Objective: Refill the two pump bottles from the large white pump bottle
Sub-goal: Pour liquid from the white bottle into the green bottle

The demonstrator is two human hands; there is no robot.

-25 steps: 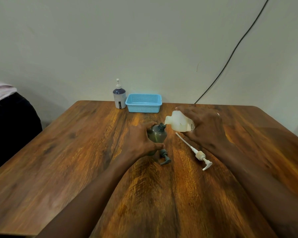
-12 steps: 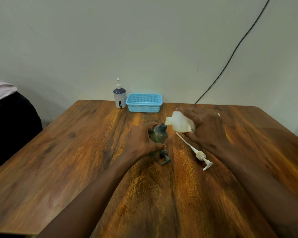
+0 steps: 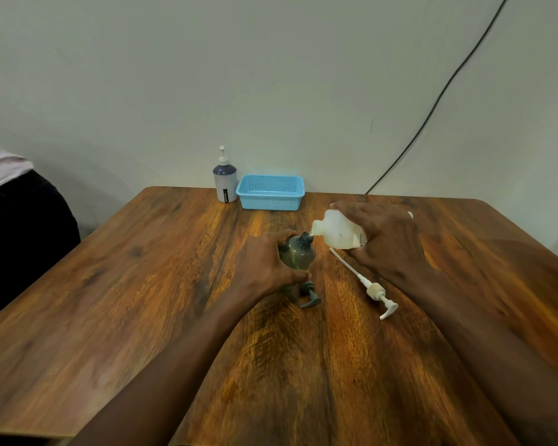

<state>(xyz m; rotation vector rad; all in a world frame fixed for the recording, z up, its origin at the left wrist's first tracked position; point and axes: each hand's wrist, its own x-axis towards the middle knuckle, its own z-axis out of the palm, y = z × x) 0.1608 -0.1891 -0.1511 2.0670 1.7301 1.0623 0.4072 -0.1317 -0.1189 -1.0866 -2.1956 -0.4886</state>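
right hand [image 3: 388, 244]: grip wrapped over the large white bottle [image 3: 337, 235], fingers curled across its top and far side, thumb side hidden. the bottle is off the table [image 3: 136, 284], tipped almost onto its side, open neck pointing left and slightly down. the neck sits just above the mouth of the olive pump bottle [image 3: 298, 256], nearly touching. can't tell whether liquid is running; that gap is too small and blurred.

left hand [image 3: 268, 267]: grip curled round the olive pump bottle from its left, thumb on the near side, fingers on the far side. that bottle stands upright on the table near the middle, cap off, dark threaded neck exposed.

dark pump head [image 3: 310, 297] lies on the table just in front of the olive pump bottle, beside the left thumb. white pump with dip tube [image 3: 377, 291] lies flat on the table under the right wrist, tube end pointing toward the large white bottle, nozzle toward the camera.

far edge of the table: a second pump bottle with navy top [image 3: 225, 181], upright with its pump fitted. it is just left of a light-blue mesh basket [image 3: 270, 192]; touching or not, can't tell. black cable [image 3: 432, 107] runs diagonally down the wall behind.
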